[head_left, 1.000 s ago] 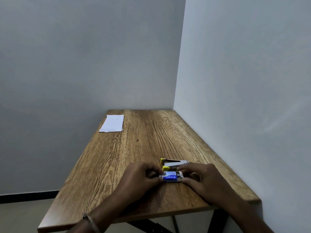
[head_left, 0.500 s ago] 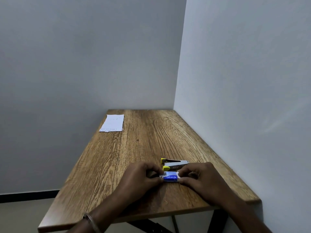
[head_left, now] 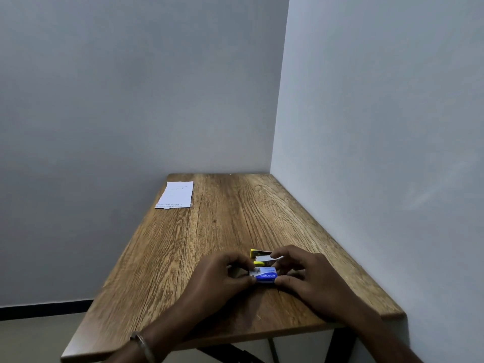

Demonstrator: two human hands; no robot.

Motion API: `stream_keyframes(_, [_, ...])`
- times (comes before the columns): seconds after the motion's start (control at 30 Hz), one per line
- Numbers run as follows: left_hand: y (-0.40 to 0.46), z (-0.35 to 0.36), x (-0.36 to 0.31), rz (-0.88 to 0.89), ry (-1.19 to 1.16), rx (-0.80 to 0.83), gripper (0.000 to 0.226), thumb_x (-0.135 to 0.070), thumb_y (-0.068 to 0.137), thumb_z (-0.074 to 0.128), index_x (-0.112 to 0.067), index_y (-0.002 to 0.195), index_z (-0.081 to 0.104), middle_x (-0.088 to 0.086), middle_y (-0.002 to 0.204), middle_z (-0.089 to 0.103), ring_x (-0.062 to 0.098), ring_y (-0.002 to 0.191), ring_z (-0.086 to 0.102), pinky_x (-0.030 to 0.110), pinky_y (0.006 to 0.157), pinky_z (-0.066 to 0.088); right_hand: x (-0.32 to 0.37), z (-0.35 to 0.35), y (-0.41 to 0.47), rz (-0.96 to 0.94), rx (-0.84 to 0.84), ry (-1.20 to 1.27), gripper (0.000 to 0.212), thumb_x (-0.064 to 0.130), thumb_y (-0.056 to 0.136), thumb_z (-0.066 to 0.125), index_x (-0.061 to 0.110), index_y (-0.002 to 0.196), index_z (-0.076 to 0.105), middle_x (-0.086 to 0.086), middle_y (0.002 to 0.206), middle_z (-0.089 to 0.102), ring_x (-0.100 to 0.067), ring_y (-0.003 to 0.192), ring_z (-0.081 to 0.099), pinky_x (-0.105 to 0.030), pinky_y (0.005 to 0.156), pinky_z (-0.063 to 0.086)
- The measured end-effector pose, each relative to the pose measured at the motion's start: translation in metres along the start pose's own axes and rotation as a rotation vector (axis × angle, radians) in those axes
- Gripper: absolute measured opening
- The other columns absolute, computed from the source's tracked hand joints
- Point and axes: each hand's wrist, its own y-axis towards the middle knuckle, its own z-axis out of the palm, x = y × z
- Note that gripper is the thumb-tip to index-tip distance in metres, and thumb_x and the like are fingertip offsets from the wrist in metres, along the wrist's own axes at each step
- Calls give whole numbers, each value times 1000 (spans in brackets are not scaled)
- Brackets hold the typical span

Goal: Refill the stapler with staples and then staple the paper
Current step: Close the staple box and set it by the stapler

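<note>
Small blue-and-white cardboard staple box (head_left: 264,275) sits on the wood-grain tabletop (head_left: 209,231) near its front edge. Left hand (head_left: 220,277) pinches the box's left end, fingers curled, thumb on the near side. Right hand (head_left: 309,276) grips the box's right end, thumb low on the near side, index finger arched over toward the stapler. Yellow-and-silver metal stapler (head_left: 259,258) lies just behind the box, top swung open. White paper sheet (head_left: 176,194) lies well behind the box, at the table's far left corner. Metal bracelet (head_left: 142,345) on left wrist.
</note>
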Motion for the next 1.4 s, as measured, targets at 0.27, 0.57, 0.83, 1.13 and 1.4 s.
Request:
stream_keyframes(0.27, [34, 0, -24, 55, 26, -87, 23, -35, 76, 79, -31, 98, 74, -22, 92, 72, -15, 89, 61, 8, 74, 44, -2, -26, 22, -68, -146, -42, 32, 25, 82, 77, 35, 110, 65, 19, 98, 72, 4, 95, 67, -20, 85, 53])
stream_keyframes(0.57, [46, 14, -9, 23, 68, -60, 28, -34, 77, 79, -27, 104, 73, -16, 99, 72, -7, 95, 64, 10, 79, 47, -25, -13, 33, 27, -122, -20, 34, 34, 80, 77, 44, 109, 62, 25, 97, 70, 9, 98, 63, -12, 77, 50])
stream_keyframes(0.83, [46, 18, -2, 11, 56, -47, 24, -36, 78, 79, -30, 101, 73, -17, 95, 73, -8, 91, 64, 4, 71, 42, -33, -6, 30, 40, -94, 39, 23, 32, 85, 73, 41, 105, 72, 20, 98, 73, 4, 94, 65, -21, 78, 54])
stream_keyframes(1.13, [45, 19, 1, 32, 74, -26, 29, -37, 75, 81, -31, 101, 72, -17, 94, 71, -7, 91, 64, 10, 75, 49, -37, -7, 30, 38, -91, -18, 27, 29, 80, 79, 37, 106, 75, 21, 93, 74, 5, 90, 66, -21, 78, 55])
stream_keyframes(1.4, [77, 18, 7, 18, 199, -15, 25, -31, 77, 79, -29, 101, 71, -12, 98, 70, 2, 91, 63, 29, 80, 58, -41, -3, 65, 29, -75, -81, 21, 30, 81, 78, 33, 102, 76, 20, 92, 74, 8, 89, 65, -21, 79, 56])
